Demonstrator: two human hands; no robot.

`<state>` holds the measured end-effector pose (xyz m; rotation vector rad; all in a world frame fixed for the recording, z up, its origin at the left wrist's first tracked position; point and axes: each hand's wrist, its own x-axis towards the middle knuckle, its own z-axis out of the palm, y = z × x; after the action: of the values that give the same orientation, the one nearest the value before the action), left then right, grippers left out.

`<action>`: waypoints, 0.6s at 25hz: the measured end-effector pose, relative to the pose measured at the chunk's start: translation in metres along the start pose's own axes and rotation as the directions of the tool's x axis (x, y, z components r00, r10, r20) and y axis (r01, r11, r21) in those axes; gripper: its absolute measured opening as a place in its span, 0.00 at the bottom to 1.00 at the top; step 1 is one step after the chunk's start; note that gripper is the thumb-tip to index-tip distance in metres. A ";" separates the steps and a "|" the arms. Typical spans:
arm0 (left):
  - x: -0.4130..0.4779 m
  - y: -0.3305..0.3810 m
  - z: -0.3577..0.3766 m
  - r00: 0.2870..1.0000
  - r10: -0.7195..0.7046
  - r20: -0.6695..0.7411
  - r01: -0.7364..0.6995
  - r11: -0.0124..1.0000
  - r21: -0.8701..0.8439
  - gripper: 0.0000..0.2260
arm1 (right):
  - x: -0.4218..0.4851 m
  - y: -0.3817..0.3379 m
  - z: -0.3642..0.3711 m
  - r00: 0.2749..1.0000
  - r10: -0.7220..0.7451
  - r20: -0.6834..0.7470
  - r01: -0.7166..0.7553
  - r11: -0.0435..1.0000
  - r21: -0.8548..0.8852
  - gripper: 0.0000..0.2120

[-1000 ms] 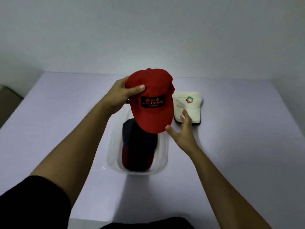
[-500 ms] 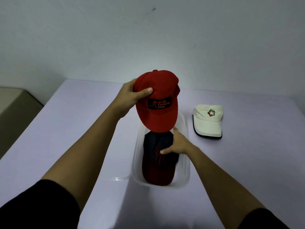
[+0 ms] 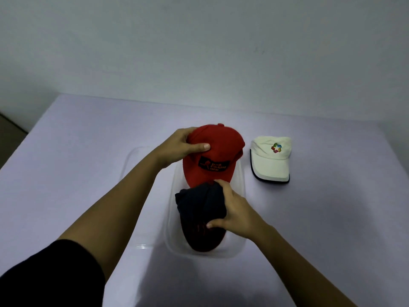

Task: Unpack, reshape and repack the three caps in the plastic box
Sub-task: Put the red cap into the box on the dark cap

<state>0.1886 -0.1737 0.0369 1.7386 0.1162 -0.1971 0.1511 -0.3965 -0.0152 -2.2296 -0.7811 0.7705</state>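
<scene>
My left hand (image 3: 181,145) grips the crown of a red cap (image 3: 217,151) with a black patch, held low over the far end of the clear plastic box (image 3: 238,247). Inside the box lies a dark navy cap with a dark red brim (image 3: 197,204). My right hand (image 3: 234,212) grips its crumpled crown, thumb at the near side and fingers over the top. A white cap (image 3: 271,160) with a coloured logo and dark brim edge rests on the table to the right of the box.
The clear lid (image 3: 137,160) of the box lies flat on the pale purple table (image 3: 77,162), left of the box and partly under my left forearm. A grey wall rises behind the table's far edge.
My left hand has lowered the red cap toward the box. My right hand went from the red cap's brim into the box and took hold of the dark cap's crown.
</scene>
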 end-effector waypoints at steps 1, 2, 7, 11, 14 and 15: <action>0.000 -0.010 0.004 0.998 -0.046 0.049 0.046 0.999 0.015 0.18 | 0.001 0.003 -0.001 1.000 0.013 -0.004 -0.013 1.000 0.022 0.50; -0.002 -0.021 0.008 0.992 -0.095 0.086 0.094 0.995 0.023 0.17 | 0.002 0.005 -0.002 1.000 0.021 -0.004 -0.021 0.999 0.040 0.50; -0.007 -0.059 0.021 0.956 -0.264 0.130 0.268 0.963 -0.015 0.12 | 0.014 0.010 -0.018 0.998 0.033 0.053 -0.037 0.997 0.074 0.49; -0.005 -0.078 0.028 0.924 -0.359 0.136 0.375 0.919 -0.120 0.13 | 0.028 0.017 -0.021 0.994 0.068 0.082 -0.071 0.997 0.031 0.53; -0.006 -0.081 0.033 0.909 -0.413 0.062 0.417 0.888 -0.193 0.17 | 0.036 0.021 -0.020 0.981 0.171 0.095 -0.173 0.985 0.011 0.58; -0.004 -0.081 0.035 0.907 -0.421 0.022 0.417 0.889 -0.188 0.20 | 0.038 0.022 -0.019 0.974 0.206 0.094 -0.207 0.978 0.008 0.59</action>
<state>0.1667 -0.1934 -0.0461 1.5072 0.5136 -0.4712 0.1962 -0.3905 -0.0313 -2.2968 -0.5878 0.9821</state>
